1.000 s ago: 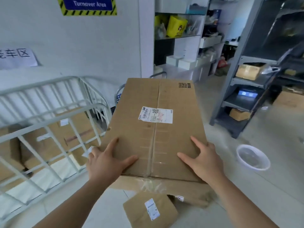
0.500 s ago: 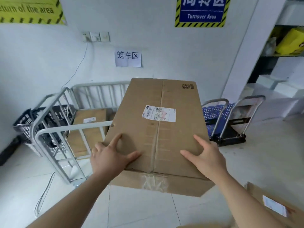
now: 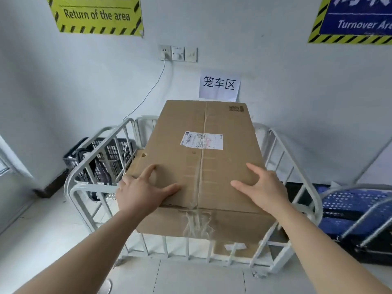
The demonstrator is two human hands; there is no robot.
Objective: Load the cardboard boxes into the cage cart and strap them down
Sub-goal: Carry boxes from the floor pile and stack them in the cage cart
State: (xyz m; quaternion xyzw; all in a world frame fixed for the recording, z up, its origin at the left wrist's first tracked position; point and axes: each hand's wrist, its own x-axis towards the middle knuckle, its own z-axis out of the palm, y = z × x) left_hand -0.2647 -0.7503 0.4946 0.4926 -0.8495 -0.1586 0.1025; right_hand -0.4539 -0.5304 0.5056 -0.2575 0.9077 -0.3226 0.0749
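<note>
Cardboard box [image 3: 203,166] over cage cart [image 3: 93,187]

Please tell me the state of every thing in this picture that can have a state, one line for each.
large box: taped shut, held over the cage cart.
left hand: grips the large box at its near left corner.
right hand: grips it at its near right corner.
cage cart: open at the top, partly loaded.
box inside: lying low in the cart, seen through the bars.
wall plug: plugged in.

The left hand [image 3: 141,194] and right hand [image 3: 266,188] are bare, as are both forearms [image 3: 84,251], uncovered.
</note>
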